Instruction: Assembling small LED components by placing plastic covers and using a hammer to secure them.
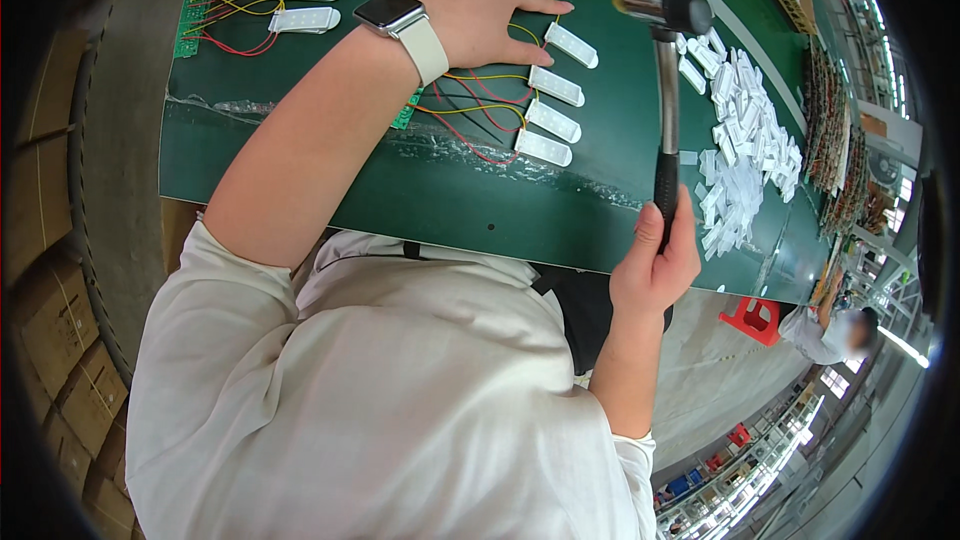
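My right hand (655,265) is closed round the black grip of a mallet (668,90) with a metal shaft and a black-and-yellow head, held up over the table. Fingers spread, my left hand (478,8) lies across wires and a green circuit board (408,110), which my wrist and hand partly hide. Red and yellow wires (480,110) run from that board to several small white plastic modules. One white module (571,45) lies beside my left fingertips, and others, such as this white module (543,148), line up nearer to me.
More wired white modules (305,20) join green boards (198,0) at the far left. A heap of loose white plastic pieces (745,130) covers the table's right part, with bundled wires (838,130) beyond. Cartons (65,320) stand at left; a red stool (752,320) and another person (825,335) are at right.
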### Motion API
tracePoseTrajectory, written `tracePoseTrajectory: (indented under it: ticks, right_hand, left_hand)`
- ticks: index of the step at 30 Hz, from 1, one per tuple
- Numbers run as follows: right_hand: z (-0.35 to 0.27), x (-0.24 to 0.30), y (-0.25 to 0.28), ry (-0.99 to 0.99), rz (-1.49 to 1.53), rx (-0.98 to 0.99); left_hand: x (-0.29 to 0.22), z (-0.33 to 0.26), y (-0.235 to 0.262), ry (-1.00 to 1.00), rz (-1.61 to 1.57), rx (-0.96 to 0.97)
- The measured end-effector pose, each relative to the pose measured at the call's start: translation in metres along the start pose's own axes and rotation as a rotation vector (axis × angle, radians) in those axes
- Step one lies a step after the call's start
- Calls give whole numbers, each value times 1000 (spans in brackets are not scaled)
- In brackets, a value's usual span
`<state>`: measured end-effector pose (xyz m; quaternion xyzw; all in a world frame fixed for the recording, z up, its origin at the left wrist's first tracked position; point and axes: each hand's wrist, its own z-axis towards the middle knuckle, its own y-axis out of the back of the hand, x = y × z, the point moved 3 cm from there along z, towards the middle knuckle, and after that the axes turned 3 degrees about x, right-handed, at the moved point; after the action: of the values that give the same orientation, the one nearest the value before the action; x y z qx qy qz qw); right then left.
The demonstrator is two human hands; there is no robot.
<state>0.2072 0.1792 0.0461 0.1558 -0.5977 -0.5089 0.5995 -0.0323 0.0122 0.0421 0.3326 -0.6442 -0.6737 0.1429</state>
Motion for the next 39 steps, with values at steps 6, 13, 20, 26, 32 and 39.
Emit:
tracePoseTrajectory:
  ticks: [6,13,20,26,32,39]
  right_hand:
    - [-7,-20,-11,-253,-16,186]
    - [-5,-27,15,-166,259,-98]
    - [-16,-43,16,-180,73,-27]
    - [-7,-56,24,-217,99,-179]
    - [-1,-59,11,-319,-153,-64]
    - [4,-63,13,-231,-99,-181]
  left_hand:
    - [3,6,1,-14,-36,50]
    - [-5,-1,6,29,63,36]
    - [0,3,-1,-13,7,23]
    - [12,13,-16,32,42,136]
    - [9,10,-34,30,134,-130]
    - [12,7,-23,0,163,-130]
